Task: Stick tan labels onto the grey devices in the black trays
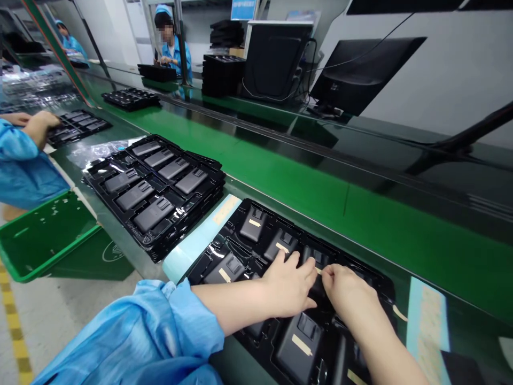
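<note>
Below me lies a black plastic tray (250, 256) with dark grey, battery-like cases (253, 224) in its pockets. Several cases carry a short tan tape strip (301, 345). My left hand (285, 283) is spread flat over the middle of the tray, its fingertips touching two of the cases. Close beside it, my right hand (350, 294) pinches at a tan tape strip (319, 271) on a case in the back row. Part of that case, and others beneath my hands and forearms, are hidden.
Left of my tray stands a stack of black trays (184, 219) with grey cases. Pale blue strips (412, 326) bearing tan tape lie on the bench. A green bin (76, 256) stands below the bench. Behind runs a green conveyor (280, 176). A co-worker's hand (42, 123) works at far left.
</note>
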The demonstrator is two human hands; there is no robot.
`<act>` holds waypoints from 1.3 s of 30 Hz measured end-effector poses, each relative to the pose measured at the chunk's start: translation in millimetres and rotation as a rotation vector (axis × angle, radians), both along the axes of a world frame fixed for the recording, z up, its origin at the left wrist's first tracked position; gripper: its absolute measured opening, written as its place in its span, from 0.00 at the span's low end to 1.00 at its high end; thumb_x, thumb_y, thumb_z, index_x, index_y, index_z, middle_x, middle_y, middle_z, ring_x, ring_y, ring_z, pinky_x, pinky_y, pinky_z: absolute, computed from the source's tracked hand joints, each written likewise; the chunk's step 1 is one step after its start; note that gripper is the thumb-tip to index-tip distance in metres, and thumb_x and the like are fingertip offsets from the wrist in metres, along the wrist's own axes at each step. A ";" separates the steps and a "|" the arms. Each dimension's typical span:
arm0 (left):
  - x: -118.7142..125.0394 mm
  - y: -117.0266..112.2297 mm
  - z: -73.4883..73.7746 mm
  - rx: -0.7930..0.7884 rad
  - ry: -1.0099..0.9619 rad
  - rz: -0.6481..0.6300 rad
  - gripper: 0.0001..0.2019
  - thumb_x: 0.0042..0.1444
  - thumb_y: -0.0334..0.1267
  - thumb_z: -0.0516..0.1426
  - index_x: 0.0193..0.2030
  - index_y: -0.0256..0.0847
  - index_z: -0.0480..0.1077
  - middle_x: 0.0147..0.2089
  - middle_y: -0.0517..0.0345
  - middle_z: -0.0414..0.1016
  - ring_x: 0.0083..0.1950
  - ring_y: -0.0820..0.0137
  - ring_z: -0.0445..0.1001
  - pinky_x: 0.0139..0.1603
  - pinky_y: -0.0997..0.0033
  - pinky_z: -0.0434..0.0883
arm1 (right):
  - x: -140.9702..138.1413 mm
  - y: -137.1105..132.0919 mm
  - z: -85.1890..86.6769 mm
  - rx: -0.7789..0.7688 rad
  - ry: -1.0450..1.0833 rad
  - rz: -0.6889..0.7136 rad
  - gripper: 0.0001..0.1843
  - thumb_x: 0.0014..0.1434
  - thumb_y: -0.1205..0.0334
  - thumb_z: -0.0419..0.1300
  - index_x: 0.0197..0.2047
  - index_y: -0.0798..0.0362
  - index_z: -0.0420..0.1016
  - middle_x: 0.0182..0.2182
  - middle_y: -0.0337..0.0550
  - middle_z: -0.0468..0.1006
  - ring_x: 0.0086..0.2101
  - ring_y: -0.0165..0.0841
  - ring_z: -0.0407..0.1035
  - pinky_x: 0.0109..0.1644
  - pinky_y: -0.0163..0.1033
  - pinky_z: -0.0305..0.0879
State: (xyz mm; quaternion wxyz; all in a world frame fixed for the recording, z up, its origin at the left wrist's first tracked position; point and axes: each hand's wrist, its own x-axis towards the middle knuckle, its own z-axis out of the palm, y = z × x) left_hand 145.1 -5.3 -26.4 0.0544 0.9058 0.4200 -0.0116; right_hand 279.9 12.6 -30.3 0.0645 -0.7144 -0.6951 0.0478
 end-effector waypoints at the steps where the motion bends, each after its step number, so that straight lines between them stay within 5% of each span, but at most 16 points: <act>1: 0.1 0.1 -0.1 -0.003 0.003 -0.002 0.29 0.57 0.51 0.45 0.60 0.34 0.50 0.63 0.55 0.48 0.60 0.58 0.50 0.58 0.56 0.53 | -1.8 0.8 1.7 -0.015 -0.016 -0.009 0.11 0.48 0.64 0.47 0.16 0.50 0.55 0.18 0.43 0.66 0.20 0.35 0.64 0.24 0.38 0.60; 15: 1.1 1.6 -4.4 -0.001 -0.001 -0.015 0.28 0.57 0.50 0.45 0.60 0.35 0.51 0.63 0.54 0.48 0.60 0.57 0.50 0.57 0.55 0.53 | -16.3 7.7 23.0 -0.182 -0.008 -0.116 0.12 0.43 0.65 0.49 0.12 0.48 0.56 0.12 0.41 0.62 0.17 0.36 0.62 0.25 0.41 0.60; 23: 0.4 2.1 -3.8 0.010 -0.015 -0.010 0.28 0.57 0.51 0.45 0.60 0.35 0.51 0.63 0.53 0.49 0.59 0.57 0.51 0.57 0.56 0.54 | -7.3 7.7 19.6 -0.214 0.156 -0.156 0.06 0.36 0.58 0.47 0.13 0.47 0.59 0.13 0.40 0.67 0.18 0.36 0.63 0.25 0.39 0.60; 30: -1.4 1.8 -1.1 0.014 -0.018 -0.020 0.28 0.57 0.50 0.47 0.59 0.35 0.53 0.62 0.52 0.50 0.59 0.57 0.52 0.56 0.56 0.54 | -2.2 11.1 16.8 -0.230 0.315 -0.113 0.11 0.30 0.49 0.45 0.14 0.46 0.60 0.10 0.38 0.64 0.15 0.34 0.59 0.22 0.39 0.59; 39: -1.5 1.4 -4.4 0.051 -0.046 -0.015 0.28 0.56 0.52 0.47 0.59 0.35 0.54 0.62 0.52 0.52 0.58 0.59 0.53 0.57 0.56 0.54 | 22.5 -12.6 3.6 -0.017 0.411 -0.179 0.22 0.35 0.42 0.46 0.28 0.50 0.64 0.24 0.45 0.71 0.24 0.38 0.66 0.29 0.43 0.64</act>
